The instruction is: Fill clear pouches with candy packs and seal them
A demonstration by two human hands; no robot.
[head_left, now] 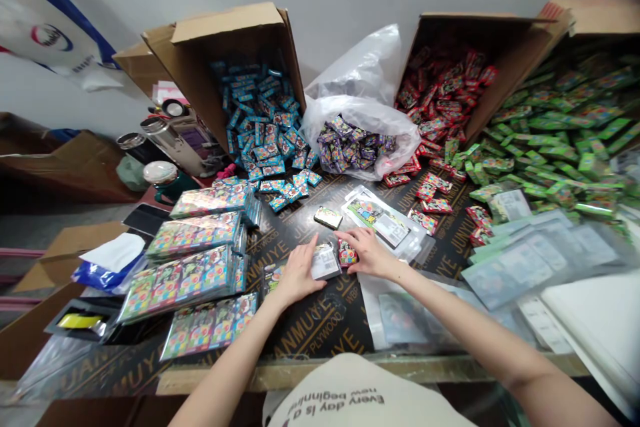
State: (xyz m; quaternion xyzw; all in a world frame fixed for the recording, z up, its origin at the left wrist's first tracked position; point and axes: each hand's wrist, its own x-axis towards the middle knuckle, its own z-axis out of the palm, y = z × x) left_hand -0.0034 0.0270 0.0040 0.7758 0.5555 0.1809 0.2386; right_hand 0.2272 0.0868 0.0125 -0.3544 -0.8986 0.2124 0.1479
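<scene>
Plywood (300, 333), left hand (301, 272) at white pack (326, 262), right hand (371, 252) holding red pack (347, 253)

The left hand (301, 272) is covering part of the white-labelled pack (327, 263), whose print is blurring beyond reading. The right hand (367, 251) is hiding one side of the red packet (347, 253), which is perhaps touching that pack. The right forearm (450, 310) is crossing over some frosted plastic sleeves (395, 320). The right edge is cutting off the green packets (555, 140) and their carton (605, 17); the left edge is cropping a hanging bag (45, 20).
</scene>
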